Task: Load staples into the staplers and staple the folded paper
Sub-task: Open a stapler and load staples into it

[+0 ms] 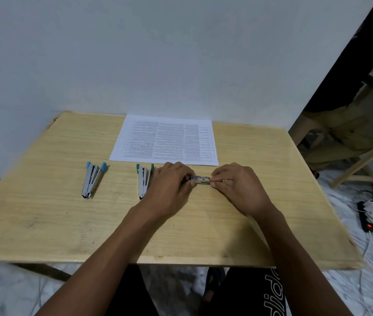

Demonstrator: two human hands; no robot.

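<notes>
Shiny metal staplers on matt wooden table.

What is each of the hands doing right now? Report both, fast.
Left hand: closed, gripping one end of the metal stapler.
Right hand: closed, pinching its other end.

From my feed: left hand and right hand, both bare, no rings or watch seen. Forearms bare down to the frame's lower edge. Below them, black clothing over the lap; large white outlined lettering on its right side, cut off by the frame.
</notes>
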